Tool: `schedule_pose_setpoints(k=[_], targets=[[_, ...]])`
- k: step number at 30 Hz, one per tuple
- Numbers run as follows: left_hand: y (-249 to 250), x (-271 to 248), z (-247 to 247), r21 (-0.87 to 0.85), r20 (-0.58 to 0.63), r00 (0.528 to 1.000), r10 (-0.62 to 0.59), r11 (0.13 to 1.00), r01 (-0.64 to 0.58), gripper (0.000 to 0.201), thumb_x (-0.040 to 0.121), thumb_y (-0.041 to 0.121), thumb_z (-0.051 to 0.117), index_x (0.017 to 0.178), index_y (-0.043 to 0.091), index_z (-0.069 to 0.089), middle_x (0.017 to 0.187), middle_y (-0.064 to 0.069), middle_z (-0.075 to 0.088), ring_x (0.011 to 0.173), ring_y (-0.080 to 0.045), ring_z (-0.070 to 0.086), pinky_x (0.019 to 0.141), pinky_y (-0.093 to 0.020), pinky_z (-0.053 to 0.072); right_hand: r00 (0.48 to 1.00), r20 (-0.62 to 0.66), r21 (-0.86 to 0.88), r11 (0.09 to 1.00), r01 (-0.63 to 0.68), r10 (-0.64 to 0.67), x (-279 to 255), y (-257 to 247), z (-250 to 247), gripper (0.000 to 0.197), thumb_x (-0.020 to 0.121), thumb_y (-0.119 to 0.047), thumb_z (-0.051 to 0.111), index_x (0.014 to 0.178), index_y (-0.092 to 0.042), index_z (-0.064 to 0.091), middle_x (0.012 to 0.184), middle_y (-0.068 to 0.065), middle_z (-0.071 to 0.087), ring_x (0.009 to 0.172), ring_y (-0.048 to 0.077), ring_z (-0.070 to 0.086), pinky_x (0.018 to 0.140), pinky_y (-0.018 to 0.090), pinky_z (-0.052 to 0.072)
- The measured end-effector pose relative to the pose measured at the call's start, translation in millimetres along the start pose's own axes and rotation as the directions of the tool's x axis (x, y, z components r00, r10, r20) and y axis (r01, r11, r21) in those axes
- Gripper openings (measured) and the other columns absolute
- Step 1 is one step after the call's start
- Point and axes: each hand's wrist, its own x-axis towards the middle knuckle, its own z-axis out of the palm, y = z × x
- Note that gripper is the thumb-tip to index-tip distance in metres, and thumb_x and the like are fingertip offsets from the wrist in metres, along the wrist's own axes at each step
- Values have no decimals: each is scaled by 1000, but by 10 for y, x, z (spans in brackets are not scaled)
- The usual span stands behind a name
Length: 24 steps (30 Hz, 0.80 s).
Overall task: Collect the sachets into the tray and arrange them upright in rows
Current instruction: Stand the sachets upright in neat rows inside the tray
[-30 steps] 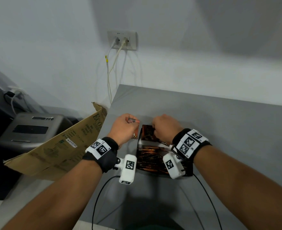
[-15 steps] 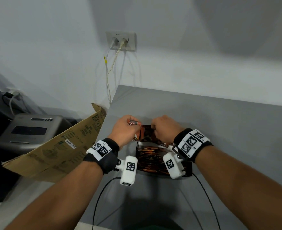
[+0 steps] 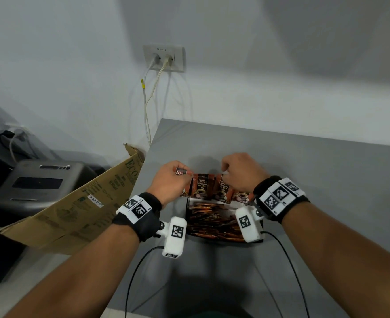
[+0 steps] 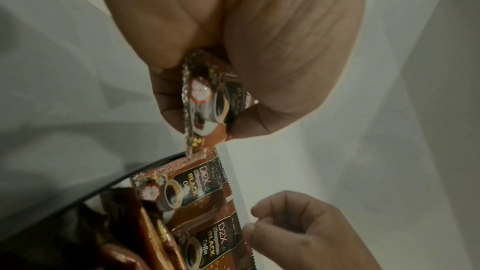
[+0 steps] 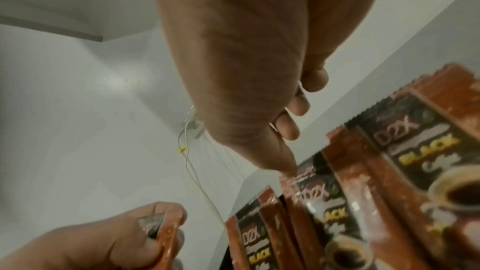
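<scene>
A black tray (image 3: 186, 215) on the grey table (image 3: 315, 180) holds a loose pile of brown coffee sachets (image 3: 212, 222). A row of upright sachets (image 3: 202, 188) stands along its far side. My left hand (image 3: 182, 176) hovers just left of that row and pinches a sachet (image 4: 207, 98) between thumb and fingers. My right hand (image 3: 223, 176) is over the row, with its thumb and forefinger pinching the top edge of an upright sachet (image 5: 306, 194). The right hand's other fingers (image 5: 293, 122) are curled. In the left wrist view the tray rim (image 4: 124, 178) runs below the held sachet.
A folded cardboard box (image 3: 74, 203) leans against the table's left edge, with a grey machine (image 3: 40, 180) behind it. A wall socket (image 3: 164, 58) with two white cables (image 3: 147, 106) sits above the table's far left corner. Black wrist cables (image 3: 138, 269) trail toward me.
Both hands have shifted slightly away from me, uncovering the upright row at the tray's far side. The left hand still holds its sachet.
</scene>
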Motion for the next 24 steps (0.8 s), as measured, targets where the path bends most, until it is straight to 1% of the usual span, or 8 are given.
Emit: schedule_pose_setpoints(k=[3,5,7,9,11,15,19,24], targets=[[4,-10,10,27,-4,1000,5,1000,-5,8,84,8,67,87,15,66,79,-2,69,72,-18,66,71,-38,57,998,14,-68,996,-65,66,-97,122,-41,19,86,-25,74,99,-18,61,99,-1,57,82,15,56,67,27,48],[22,-17,38,41,6,1000,15,999,-15,7,85,8,67,88,14,66,78,-1,69,70,-15,65,67,-34,55,998,14,-130,990,-56,58,-138,151,-15,30,80,-31,79,95,-18,56,97,-2,54,82,14,51,64,26,42],[46,-25,74,52,21,999,27,998,-28,6,87,8,67,89,13,66,78,-1,68,68,-13,64,63,-30,52,1000,2,-217,976,-7,8,-139,156,55,42,75,-38,81,96,-20,49,99,-1,53,88,17,48,72,29,43],[57,-29,100,68,30,999,35,997,-37,5,87,9,68,89,12,66,76,0,68,66,-12,63,62,-29,50,1000,-14,-289,957,20,-25,-127,144,128,52,72,-44,81,105,-20,49,106,1,55,96,20,48,84,35,46],[66,-31,109,85,41,998,39,996,-42,5,86,10,69,90,13,66,75,1,68,65,-11,63,62,-29,50,999,-3,-336,941,36,-39,-106,138,182,64,71,-50,81,116,-19,49,111,2,54,102,23,49,90,38,46],[81,-51,88,101,40,998,38,994,-42,7,86,10,69,86,16,65,72,3,66,65,-10,62,61,-27,50,998,27,-404,912,65,-59,-74,135,242,57,74,-48,78,115,-19,49,111,2,57,102,23,50,87,38,43],[67,-46,42,117,32,999,32,992,-36,6,84,14,69,85,19,66,74,3,68,70,-15,64,70,-38,54,996,62,-428,900,86,-66,-53,124,232,52,79,-40,78,117,-19,50,110,2,59,104,24,52,90,39,44],[62,-48,23,123,47,998,29,992,-35,8,84,11,68,84,18,64,72,2,66,68,-16,63,69,-38,53,993,97,-427,898,105,-70,-53,125,205,40,82,-35,76,111,-20,53,104,1,60,98,22,51,90,39,45]])
